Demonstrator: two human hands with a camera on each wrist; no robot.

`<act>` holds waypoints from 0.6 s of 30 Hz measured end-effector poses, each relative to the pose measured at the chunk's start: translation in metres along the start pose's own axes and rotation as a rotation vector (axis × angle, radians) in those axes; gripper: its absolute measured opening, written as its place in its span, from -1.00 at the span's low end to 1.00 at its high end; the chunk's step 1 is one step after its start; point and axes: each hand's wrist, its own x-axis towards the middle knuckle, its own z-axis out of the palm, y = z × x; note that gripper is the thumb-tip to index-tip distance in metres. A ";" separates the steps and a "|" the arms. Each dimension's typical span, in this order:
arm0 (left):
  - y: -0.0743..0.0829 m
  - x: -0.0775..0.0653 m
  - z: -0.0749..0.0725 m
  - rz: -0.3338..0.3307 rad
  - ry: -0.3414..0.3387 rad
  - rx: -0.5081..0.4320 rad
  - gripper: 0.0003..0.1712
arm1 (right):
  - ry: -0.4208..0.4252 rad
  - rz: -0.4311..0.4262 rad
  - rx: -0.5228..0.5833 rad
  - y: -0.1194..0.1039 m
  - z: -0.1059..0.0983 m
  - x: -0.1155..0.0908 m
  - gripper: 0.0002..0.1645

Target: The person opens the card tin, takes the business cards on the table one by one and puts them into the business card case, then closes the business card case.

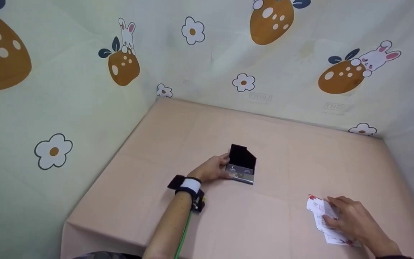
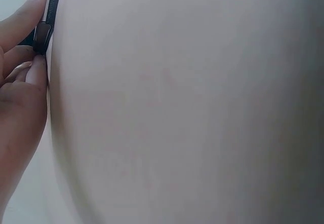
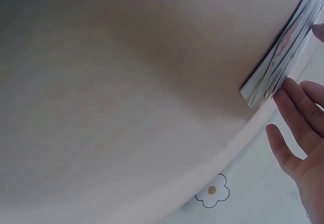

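Note:
A flat black card holder, with a cut-away top corner and a grey printed band across its lower part, is near the table's middle. My left hand pinches its left edge, thumb at the lower side and fingers higher up. In the left wrist view, only a dark edge of the holder shows between the fingers. Farther right, several white cards with red print lie in a loose, staggered stack. Over them, my right hand grips the stack by its edges; the right wrist view shows fingertips against the cards.
A pinkish cloth covers the table. Pale walls with printed flowers, rabbits and orange fruit stand along its left, back and right sides. A strap with a small camera and a green cable sits on the left wrist.

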 end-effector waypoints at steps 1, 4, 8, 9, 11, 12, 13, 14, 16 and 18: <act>0.000 0.000 0.000 -0.001 -0.001 -0.001 -0.21 | 0.022 -0.017 -0.007 0.000 0.000 0.000 -0.34; 0.000 0.000 0.000 -0.003 -0.003 -0.002 -0.19 | 0.065 -0.046 -0.012 0.000 0.001 0.000 -0.34; 0.000 -0.001 0.000 -0.002 0.000 -0.019 -0.19 | 0.012 -0.001 0.013 -0.004 -0.002 0.001 -0.31; 0.000 -0.001 0.000 -0.001 -0.001 -0.019 -0.19 | 0.000 0.010 0.018 -0.005 -0.003 0.002 -0.31; 0.000 -0.001 -0.001 0.010 -0.002 -0.006 -0.19 | 0.009 -0.003 0.026 -0.007 -0.004 0.004 -0.32; 0.000 -0.001 -0.001 0.020 -0.003 0.003 -0.19 | 0.021 -0.016 0.025 -0.007 -0.005 0.005 -0.32; 0.000 -0.001 -0.001 0.029 -0.004 0.016 -0.19 | 0.044 -0.037 0.021 -0.007 -0.005 0.007 -0.33; 0.000 -0.002 -0.001 0.037 -0.006 0.031 -0.18 | 0.068 -0.061 0.018 -0.008 -0.005 0.008 -0.33; 0.001 -0.002 -0.002 0.053 -0.008 0.052 -0.18 | 0.105 -0.103 0.009 -0.008 -0.005 0.013 -0.34; 0.002 -0.002 -0.003 0.054 -0.010 0.056 -0.18 | 0.115 -0.122 0.001 -0.010 -0.006 0.017 -0.33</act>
